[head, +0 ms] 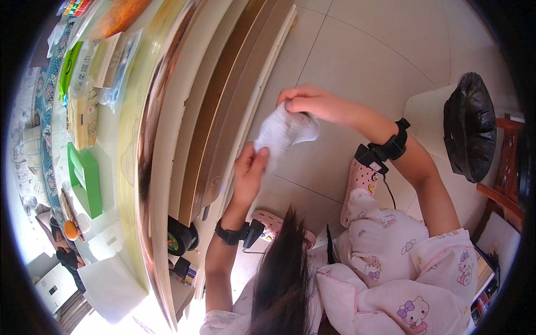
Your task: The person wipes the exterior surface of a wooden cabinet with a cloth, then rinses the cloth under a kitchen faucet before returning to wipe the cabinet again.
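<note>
A white piece of fabric (282, 127), crumpled and slightly blurred, hangs between my two hands over the tiled floor. It may be a sock or a small cloth; its kind cannot be told. My left hand (250, 165) pinches its lower left end between thumb and fingers. At its upper end, my right hand (305, 102) grips it with the thumb on top. Both wrists wear black straps with small black boxes.
At left stands a table with a glossy covering (130, 167), holding a green box (86, 180), wipes packs (82, 113) and an orange fruit (70, 230). A bin with a black liner (471, 127) stands at right, near a reddish wooden chair (504, 163). Pink clogs (362, 178) are below.
</note>
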Tool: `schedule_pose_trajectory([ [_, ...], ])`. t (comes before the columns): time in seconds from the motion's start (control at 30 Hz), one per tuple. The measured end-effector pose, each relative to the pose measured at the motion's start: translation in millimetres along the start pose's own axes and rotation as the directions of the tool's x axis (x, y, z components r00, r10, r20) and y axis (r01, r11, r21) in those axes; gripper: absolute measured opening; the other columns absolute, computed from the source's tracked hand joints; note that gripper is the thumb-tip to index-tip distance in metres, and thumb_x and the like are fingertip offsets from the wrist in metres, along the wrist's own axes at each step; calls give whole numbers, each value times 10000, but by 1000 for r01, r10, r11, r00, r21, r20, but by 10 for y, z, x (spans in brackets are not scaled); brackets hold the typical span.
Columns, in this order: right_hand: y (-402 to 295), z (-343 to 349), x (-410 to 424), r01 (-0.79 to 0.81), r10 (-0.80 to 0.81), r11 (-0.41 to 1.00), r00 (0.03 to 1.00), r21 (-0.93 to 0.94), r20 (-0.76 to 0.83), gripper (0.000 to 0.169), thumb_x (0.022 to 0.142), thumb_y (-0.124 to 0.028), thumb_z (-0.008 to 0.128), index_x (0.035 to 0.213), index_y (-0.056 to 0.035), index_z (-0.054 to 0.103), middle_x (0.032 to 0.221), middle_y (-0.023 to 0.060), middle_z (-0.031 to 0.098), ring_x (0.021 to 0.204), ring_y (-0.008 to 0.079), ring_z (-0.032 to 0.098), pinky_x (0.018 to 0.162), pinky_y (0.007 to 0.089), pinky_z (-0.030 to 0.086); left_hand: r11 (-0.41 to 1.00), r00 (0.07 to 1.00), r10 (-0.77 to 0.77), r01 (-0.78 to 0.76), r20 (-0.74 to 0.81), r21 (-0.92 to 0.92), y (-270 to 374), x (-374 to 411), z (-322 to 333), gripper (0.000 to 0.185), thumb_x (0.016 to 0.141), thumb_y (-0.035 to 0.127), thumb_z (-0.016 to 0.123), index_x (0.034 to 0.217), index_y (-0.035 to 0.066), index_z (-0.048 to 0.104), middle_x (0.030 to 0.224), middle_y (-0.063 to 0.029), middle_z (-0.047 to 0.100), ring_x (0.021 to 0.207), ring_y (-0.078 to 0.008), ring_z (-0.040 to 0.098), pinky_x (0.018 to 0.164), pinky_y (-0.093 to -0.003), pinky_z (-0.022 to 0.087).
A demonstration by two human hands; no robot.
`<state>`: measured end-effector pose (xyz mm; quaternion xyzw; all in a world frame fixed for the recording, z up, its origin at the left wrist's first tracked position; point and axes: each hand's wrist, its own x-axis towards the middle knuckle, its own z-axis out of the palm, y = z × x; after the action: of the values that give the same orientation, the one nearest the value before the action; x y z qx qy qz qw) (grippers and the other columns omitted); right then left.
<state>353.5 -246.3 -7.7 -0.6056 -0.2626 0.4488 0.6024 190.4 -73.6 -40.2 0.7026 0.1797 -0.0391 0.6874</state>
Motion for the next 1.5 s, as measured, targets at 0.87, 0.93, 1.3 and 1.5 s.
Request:
schedule_pose_trajectory([
  [0.87,235,47,-387,509,-486,667,851,-544,201,215,706,-152,662,829,-10,557,1046,105,529,902,284,508,783,348,408,523,684,504,-728,528,443,610,-322,-250,211,666,-13,582,852,80,612,1079,-168,575,1002,-344,542,864,-472,422],
  [0.93,53,-160,-511,340,-312,761,938,-552,147,183,745,-164,631,798,-11,547,976,87,546,834,251,513,746,327,402,387,747,468,-654,472,650,682,-560,-478,270,657,-38,561,896,74,620,1081,-159,572,996,-340,547,861,-459,430],
  [1.3,-1752,-61,-1825,-197,475,858,654,474,-589,302,895,-272,425,858,11,521,719,88,523,685,151,492,618,309,401,622,995,-29,89,-91,778,1245,-2207,-860,145,776,33,514,866,31,628,826,-144,624,749,-293,605,687,-366,484],
  [1.5,-1872,-170,-2511,-524,271,786,770,-329,-578,290,882,-265,438,796,-2,522,719,215,518,703,362,530,630,387,424,643,962,-170,271,-211,717,2229,-2492,-744,141,799,81,522,876,24,625,819,-144,623,750,-289,604,685,-370,480],
])
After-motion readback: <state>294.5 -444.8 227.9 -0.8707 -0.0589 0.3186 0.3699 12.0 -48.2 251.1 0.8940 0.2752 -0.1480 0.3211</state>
